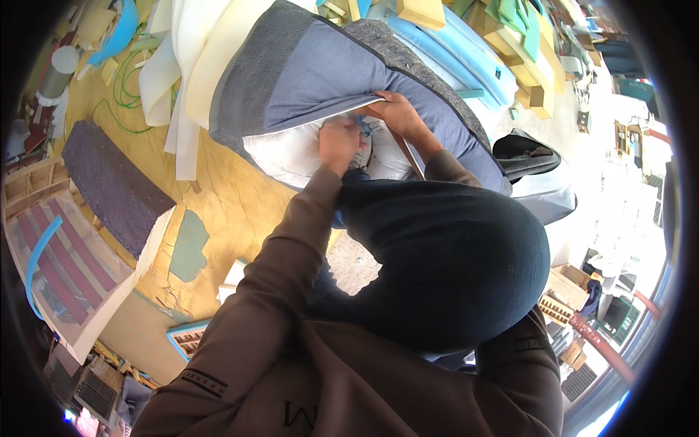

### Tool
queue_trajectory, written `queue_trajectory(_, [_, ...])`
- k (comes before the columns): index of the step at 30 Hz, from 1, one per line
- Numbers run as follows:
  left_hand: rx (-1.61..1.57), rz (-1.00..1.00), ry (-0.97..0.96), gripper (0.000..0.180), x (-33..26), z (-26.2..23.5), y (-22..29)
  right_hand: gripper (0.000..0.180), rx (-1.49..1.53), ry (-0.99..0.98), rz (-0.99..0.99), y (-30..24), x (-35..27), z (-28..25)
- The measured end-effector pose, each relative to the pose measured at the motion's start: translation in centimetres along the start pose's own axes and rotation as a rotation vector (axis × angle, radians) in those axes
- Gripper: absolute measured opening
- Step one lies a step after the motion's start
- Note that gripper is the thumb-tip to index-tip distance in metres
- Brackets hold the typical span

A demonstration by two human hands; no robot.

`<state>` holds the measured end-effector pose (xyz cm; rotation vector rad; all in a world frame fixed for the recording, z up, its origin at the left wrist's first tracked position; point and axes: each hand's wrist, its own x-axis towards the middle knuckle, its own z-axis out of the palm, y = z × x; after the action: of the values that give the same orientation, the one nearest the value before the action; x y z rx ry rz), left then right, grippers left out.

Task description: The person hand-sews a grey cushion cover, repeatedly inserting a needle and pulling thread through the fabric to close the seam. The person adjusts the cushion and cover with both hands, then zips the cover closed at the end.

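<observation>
A large blue-grey fabric cushion cover with a dark grey textured end lies just beyond the person's bent, jeans-clad leg. Its long axis slants from upper left to lower right, and its opening faces the person. Puffy white filling sits inside. The right hand grips the opening's edge in its fingers; the left hand, blurred, curls its fingers at the filling, grip impossible to tell.

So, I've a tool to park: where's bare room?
Bare: the yellow-brown surface between the purple-grey upholstered panel and the grey-blue cushion cover, left of the left sleeve. Crowded: around the cover's opening, with left hand, right hand and white padding; beyond, yellow foam blocks.
</observation>
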<state>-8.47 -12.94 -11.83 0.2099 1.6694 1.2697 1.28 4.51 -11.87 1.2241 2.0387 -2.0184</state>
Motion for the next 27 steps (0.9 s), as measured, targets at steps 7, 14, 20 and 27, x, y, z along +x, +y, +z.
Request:
queue_trajectory(7, [-0.102, 0.062, 0.018, 0.019, -0.7, 0.2, -1.6, 0.055, -0.083, -0.031, -0.115, 2.5, 1.8, -0.5])
queue_trajectory(14, [-0.065, 0.158, -0.034, 0.019, -0.4, -1.1, -3.2, 0.045, -0.135, -0.018, -0.008, 0.6, 0.3, -0.2])
queue_trajectory(20, [0.052, 0.080, -0.024, 0.021, 1.4, -1.1, -5.4, 0.054, -0.152, 0.030, 0.029, 0.6, 0.3, 0.2])
queue_trajectory(27, [0.506, 0.198, 0.235, 0.031, 2.5, 0.1, -6.2, 0.059, -0.311, 0.060, -0.004, -1.0, -0.3, 0.0])
